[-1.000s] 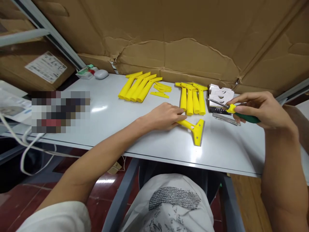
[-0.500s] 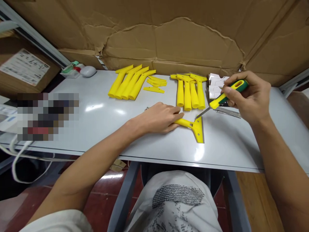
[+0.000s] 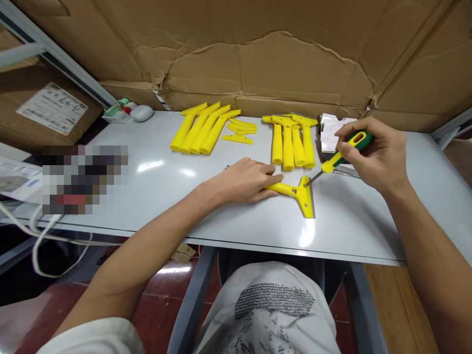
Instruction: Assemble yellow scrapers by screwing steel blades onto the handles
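A yellow scraper (image 3: 304, 197) with a thin blade along its wide head lies flat on the table (image 3: 155, 196). My left hand (image 3: 248, 181) is closed around its handle and hides most of that end. In my right hand (image 3: 379, 152) is a green and yellow screwdriver (image 3: 334, 160), tilted down to the left. Its tip meets the upper screw hole of the scraper head; the screw itself is too small to make out. A few small metal pieces (image 3: 227, 166) peek out behind my left hand.
Behind are several yellow handles (image 3: 201, 129) in a row, flat yellow strips (image 3: 239, 139), and several scrapers with blades (image 3: 288, 142). A small printed box (image 3: 334, 130) stands to their right. Cardboard (image 3: 273, 64) walls the back edge. A grey mouse (image 3: 142, 113) sits at the far left.
The screwdriver tip has shifted slightly right and down, onto the scraper head's upper hole. My right hand moved a little down and left. My left hand keeps its hold on the handle.
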The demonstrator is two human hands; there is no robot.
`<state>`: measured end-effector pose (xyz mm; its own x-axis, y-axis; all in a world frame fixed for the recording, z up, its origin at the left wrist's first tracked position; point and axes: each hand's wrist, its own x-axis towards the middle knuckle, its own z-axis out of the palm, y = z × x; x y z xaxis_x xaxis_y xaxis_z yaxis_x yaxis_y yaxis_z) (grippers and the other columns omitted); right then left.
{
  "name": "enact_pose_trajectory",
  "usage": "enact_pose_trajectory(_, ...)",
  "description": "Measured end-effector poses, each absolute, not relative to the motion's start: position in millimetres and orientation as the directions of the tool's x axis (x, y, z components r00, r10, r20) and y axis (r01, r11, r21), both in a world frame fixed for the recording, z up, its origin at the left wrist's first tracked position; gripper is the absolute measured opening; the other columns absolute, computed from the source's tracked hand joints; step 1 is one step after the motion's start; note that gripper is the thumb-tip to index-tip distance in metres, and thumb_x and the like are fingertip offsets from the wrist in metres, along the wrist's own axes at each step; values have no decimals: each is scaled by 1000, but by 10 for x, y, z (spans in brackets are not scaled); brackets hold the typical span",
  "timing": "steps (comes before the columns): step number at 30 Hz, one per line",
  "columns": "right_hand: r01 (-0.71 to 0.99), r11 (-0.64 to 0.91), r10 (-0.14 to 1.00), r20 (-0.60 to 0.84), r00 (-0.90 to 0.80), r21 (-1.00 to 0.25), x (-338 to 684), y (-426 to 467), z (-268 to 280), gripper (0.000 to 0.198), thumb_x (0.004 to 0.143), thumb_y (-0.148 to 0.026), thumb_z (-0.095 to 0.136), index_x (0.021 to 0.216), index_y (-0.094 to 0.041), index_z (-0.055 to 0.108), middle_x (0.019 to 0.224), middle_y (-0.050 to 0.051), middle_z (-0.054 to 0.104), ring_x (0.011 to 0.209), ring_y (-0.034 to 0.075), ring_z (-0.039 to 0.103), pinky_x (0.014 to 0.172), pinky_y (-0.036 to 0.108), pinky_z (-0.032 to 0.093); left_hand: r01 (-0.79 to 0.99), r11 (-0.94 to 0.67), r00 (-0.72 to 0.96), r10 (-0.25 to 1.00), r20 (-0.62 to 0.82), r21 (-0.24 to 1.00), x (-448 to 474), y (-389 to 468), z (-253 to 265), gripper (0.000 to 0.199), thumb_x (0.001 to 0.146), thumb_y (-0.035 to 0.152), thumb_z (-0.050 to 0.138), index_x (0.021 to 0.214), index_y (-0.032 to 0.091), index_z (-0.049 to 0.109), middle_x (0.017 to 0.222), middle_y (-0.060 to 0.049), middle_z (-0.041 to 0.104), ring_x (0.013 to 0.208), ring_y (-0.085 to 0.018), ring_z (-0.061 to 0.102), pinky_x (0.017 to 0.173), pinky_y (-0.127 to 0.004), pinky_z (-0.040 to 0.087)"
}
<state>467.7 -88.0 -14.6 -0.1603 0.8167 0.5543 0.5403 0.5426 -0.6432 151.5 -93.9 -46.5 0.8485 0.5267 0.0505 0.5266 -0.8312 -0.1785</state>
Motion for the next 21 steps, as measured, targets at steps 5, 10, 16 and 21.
enact_pose_trajectory(5, 645, 455, 861, 489, -141, -614, 4673, -907, -145, 13, 95, -39, 72, 105, -31, 76, 96, 4, 74, 83, 24, 66, 73, 41, 54, 512, -838, 858, 509, 67, -186, 1497, -927, -488, 35, 119, 47, 62, 138, 21, 76, 103, -6, 79, 77, -22, 74, 59, -37, 32)
enact_pose_trajectory(10, 676, 460, 843, 521, -129, -576, 4652, -933, -160, 14, 95, -44, 69, 101, -31, 73, 94, 5, 72, 83, 26, 68, 71, 42, 54, 511, -839, 859, 506, 78, -189, 1482, -914, -510, 34, 118, 48, 63, 136, 22, 74, 102, -5, 79, 78, -21, 74, 60, -36, 33)
enact_pose_trajectory(16, 687, 461, 835, 538, -120, -562, 4592, -988, -119, 9, 93, -39, 68, 98, -31, 68, 93, 4, 74, 79, 26, 66, 72, 44, 53, 521, -835, 852, 521, 50, -175, 1501, -926, -484, 33, 119, 48, 63, 134, 21, 75, 103, -6, 79, 78, -22, 74, 60, -36, 32)
enact_pose_trajectory(21, 673, 474, 820, 562, -104, -567, 4570, -982, -121, 7, 90, -34, 67, 96, -31, 67, 91, 3, 74, 77, 23, 62, 71, 42, 51, 523, -836, 851, 524, 45, -165, 1510, -938, -465, 33, 119, 46, 62, 134, 20, 76, 103, -7, 79, 79, -23, 75, 61, -36, 34)
